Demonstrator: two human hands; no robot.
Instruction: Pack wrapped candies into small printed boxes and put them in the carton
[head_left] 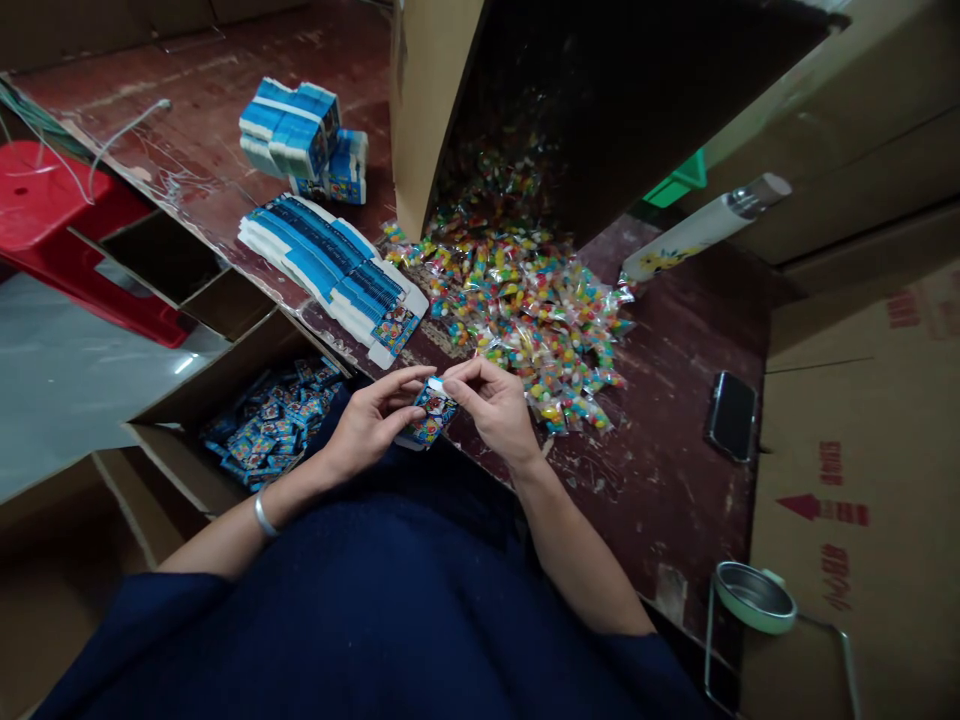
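Both my hands meet at the near edge of a dark red table (660,470). My left hand (367,420) and my right hand (491,405) pinch a small blue printed carton (431,412) between their fingers. A heap of small clear packets of coloured candy (532,310) lies just beyond my right hand, spilling from a tipped cardboard box (427,110). A fan of flat blue cartons (337,275) lies beyond my left hand.
An open cardboard box with several filled blue cartons (270,425) sits low at my left. Bundled blue cartons (300,135) lie farther back. A black phone (732,415), a white bottle (705,225), a green-rimmed metal bowl (754,597), a red stool (52,215) and stacked cardboard boxes (862,470) surround the table.
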